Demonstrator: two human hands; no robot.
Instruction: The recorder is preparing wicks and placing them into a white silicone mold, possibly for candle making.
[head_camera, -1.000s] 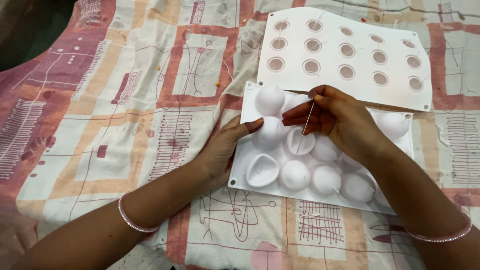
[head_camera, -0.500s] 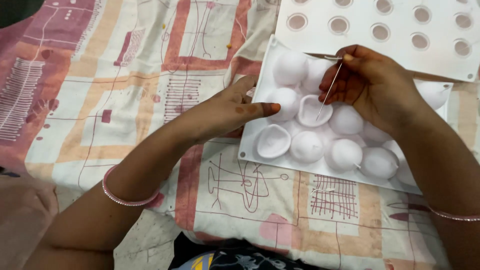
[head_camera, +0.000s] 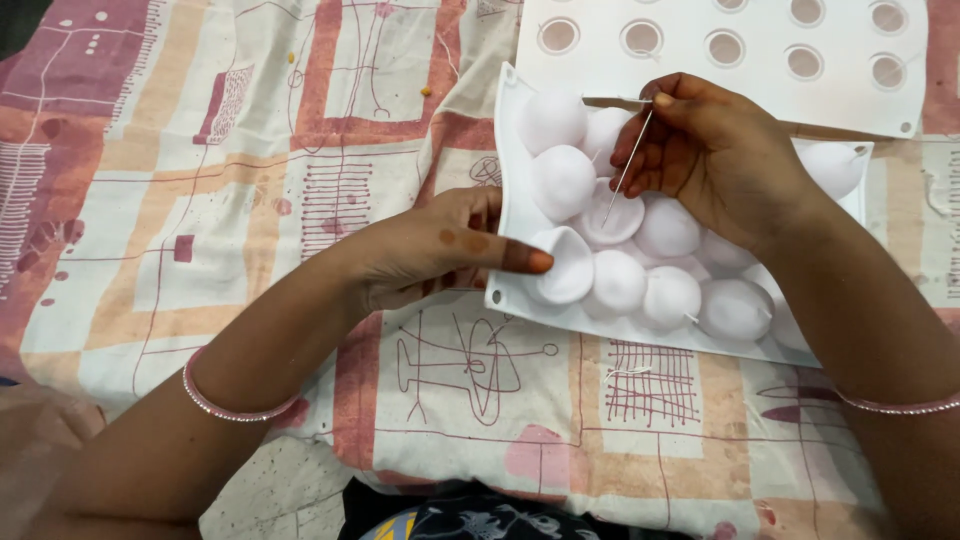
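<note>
Two white moulds lay on a patterned cloth (head_camera: 200, 200), which covered a soft surface and so sagged a little under them. The near mould (head_camera: 520, 180) was turned with its round domes upward, probably so that each dome could be reached from the outside. It sat a little right of the centre of the view, and its left edge was lifted off the cloth.

The left hand (head_camera: 440, 250) came in from 8 o'clock and held this mould by its lower left corner. Its fingers were closed on the edge, with the thumb (head_camera: 520, 258) lying flat on top against a dented dome (head_camera: 570, 265); I judge this grip kept the soft mould from sliding while the other hand worked.

The right hand (head_camera: 720, 160) came in from 4 o'clock and rested on the domes at the middle of the mould. Its fingers were pinched shut on a thin needle (head_camera: 625, 170), which slanted down toward 7 o'clock with its tip at another dented dome (head_camera: 612, 218). A short piece of thread stuck out of a dome (head_camera: 735, 308) toward 4 o'clock.

The second mould (head_camera: 720, 60), flat with round holes in rows, lay at 12 o'clock, touching or slightly under the far edge of the near one, out of the way of both hands.
</note>
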